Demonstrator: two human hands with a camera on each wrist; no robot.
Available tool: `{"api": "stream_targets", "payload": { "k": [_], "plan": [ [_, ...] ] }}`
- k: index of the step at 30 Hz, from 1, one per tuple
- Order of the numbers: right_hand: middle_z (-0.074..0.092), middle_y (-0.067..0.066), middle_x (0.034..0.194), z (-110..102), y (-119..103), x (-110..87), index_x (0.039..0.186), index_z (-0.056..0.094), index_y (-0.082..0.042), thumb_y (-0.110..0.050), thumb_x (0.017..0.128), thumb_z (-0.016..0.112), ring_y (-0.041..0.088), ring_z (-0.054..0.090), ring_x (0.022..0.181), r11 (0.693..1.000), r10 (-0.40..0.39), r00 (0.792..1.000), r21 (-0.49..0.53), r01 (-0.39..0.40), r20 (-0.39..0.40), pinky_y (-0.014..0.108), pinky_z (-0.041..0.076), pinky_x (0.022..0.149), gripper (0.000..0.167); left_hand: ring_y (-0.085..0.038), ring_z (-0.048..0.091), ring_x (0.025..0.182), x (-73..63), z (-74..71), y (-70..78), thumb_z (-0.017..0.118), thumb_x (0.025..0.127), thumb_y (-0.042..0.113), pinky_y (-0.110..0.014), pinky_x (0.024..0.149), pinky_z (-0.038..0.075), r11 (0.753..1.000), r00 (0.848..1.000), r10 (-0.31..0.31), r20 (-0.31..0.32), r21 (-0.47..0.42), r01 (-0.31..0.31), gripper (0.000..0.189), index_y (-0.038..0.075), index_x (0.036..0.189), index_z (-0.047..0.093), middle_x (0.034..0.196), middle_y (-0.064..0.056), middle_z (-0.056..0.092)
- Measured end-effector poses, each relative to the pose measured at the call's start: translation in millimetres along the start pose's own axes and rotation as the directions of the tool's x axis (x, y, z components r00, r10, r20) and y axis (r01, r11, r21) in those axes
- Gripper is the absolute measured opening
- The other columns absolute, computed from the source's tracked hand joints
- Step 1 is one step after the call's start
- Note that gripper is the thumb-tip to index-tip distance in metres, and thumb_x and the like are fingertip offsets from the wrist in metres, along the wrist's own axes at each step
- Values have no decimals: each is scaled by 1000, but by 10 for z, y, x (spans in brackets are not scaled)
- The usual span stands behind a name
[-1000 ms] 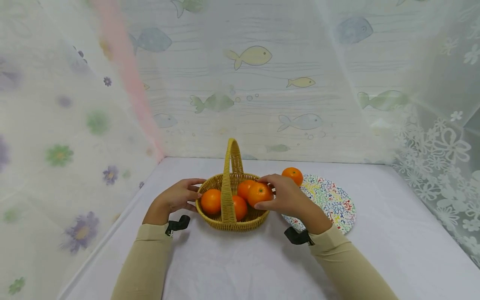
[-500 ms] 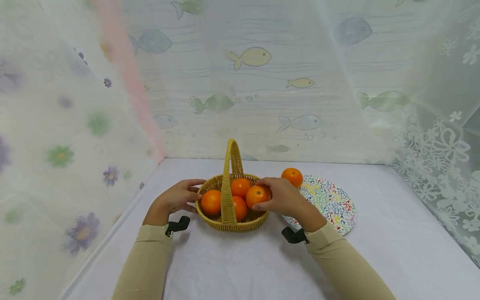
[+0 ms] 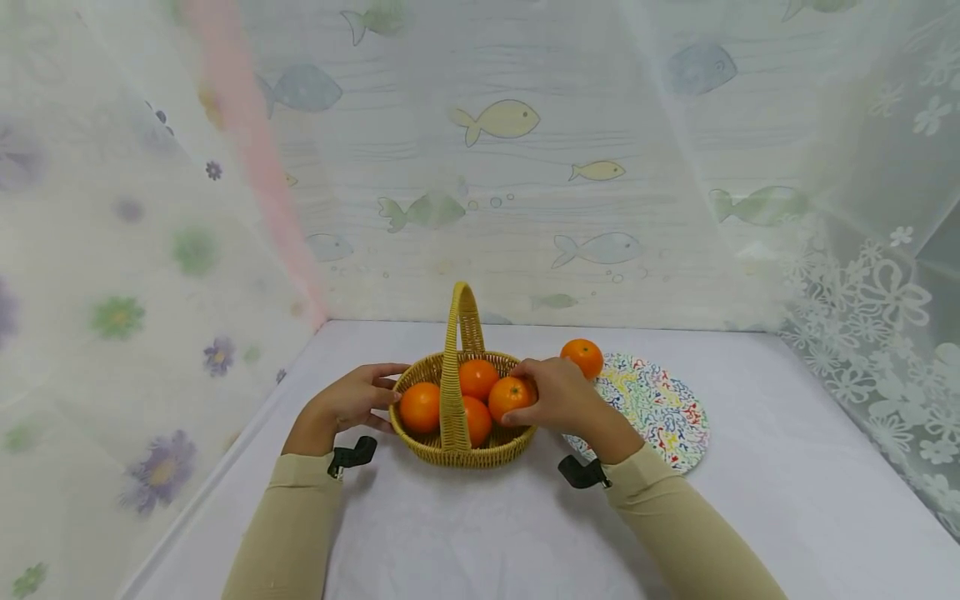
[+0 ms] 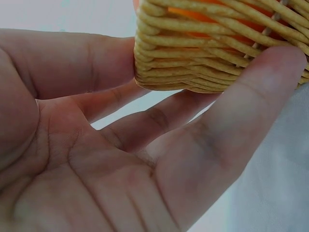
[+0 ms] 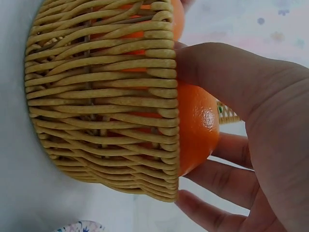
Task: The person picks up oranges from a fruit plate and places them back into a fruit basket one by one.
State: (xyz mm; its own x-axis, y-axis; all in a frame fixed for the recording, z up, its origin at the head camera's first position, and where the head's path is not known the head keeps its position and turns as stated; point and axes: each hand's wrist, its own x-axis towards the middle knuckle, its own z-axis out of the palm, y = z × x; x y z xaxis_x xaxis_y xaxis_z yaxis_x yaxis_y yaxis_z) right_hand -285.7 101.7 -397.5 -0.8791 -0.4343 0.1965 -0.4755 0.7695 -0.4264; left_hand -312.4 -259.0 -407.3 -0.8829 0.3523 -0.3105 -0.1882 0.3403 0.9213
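Observation:
A yellow wicker basket (image 3: 491, 457) with a tall handle stands on the white-covered table, with several oranges inside. My left hand (image 3: 351, 404) grips its left end; in the left wrist view the thumb presses the woven wall (image 4: 193, 63) and the fingers spread along the other side. At the basket's right end, my right hand (image 3: 567, 406) holds an orange (image 3: 509, 401) from above, low among the others. Seen from the right wrist, this orange (image 5: 199, 128) sits partly below the rim, with thumb and fingers around it. Another orange (image 3: 420, 408) lies left of the handle.
Right of the basket lies a round plate (image 3: 667, 417) with a multicoloured pattern. One more orange (image 3: 582, 358) sits at its back left edge. Fish-printed curtain (image 3: 495, 208) hangs behind the table, and flowered fabric (image 3: 150, 375) rises on the left.
My right hand has moved slightly left and down, lowering its orange further into the basket. The orange behind has shifted left. My left hand stays on the basket.

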Motion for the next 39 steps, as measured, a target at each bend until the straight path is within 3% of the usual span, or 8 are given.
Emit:
{"api": "stream_targets", "payload": {
  "k": [5,19,32,36,39],
  "plan": [
    [73,-3,111,32,-5,4,126,71,-20,-54,76,89,19,63,101,1000,4,1000,-25,-3,7,48,45,101,63,-35,67,110,2,-1,-9,58,102,7,-53,83,63,1000,1000,-2,0,-3,2,64,13,162,34,156,-28,42],
    [73,-2,113,107,39,31,126,71,-19,-55,76,89,22,61,107,1000,20,999,-13,-20,26,54,42,103,64,-36,66,113,-3,1,-5,59,103,7,-53,84,63,1000,1000,-1,4,-13,1,64,14,162,34,157,-27,41],
    [73,-6,118,71,102,54,127,71,-20,-53,76,89,16,64,107,999,-38,999,5,38,31,49,49,104,64,-35,67,112,-7,4,11,59,102,7,-53,84,63,1000,1000,-8,-1,-11,8,65,13,161,34,155,-27,42],
    [72,-3,124,24,118,61,132,69,-16,-53,76,89,19,65,115,999,-43,998,29,42,45,44,52,105,70,-35,67,111,0,3,6,60,101,7,-53,84,63,1000,1000,-12,-1,-13,12,65,13,161,35,154,-27,43],
    [69,4,132,-42,128,63,134,67,-11,-51,77,89,26,62,126,998,-40,998,58,37,43,47,49,111,73,-35,68,110,1,-2,2,60,101,8,-53,84,63,1000,1000,-10,-1,-12,10,65,13,161,35,154,-27,43]
  ]
}}
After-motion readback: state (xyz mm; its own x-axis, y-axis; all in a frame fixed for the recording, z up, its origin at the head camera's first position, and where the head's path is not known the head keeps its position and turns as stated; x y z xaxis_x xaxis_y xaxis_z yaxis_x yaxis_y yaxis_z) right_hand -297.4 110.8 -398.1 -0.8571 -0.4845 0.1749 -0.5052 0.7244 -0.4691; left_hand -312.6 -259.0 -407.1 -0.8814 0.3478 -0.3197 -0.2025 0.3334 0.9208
